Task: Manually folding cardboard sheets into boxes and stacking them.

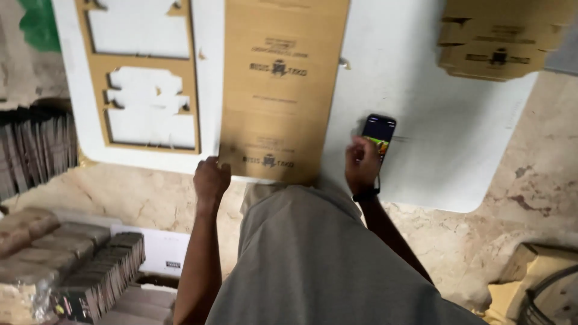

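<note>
Left hand [211,179] fingers curled on flat brown printed cardboard sheet [280,90] edge; right hand [361,164] fingers bunched at black smartphone [379,133], grip unclear; step: positioning sheet on white table [445,120]

The cardboard sheet [282,84] runs off the top edge, its print too blurred to make out — and its near edge slips behind the grey shirt [313,265]. The left hand [211,179] grips the corner, fingers tucked out of sight underneath. The right hand [361,164] covers the phone's [379,133] lower half — touching or hovering, can't tell. The flat-box stack [497,39] is cropped at the top.
</note>
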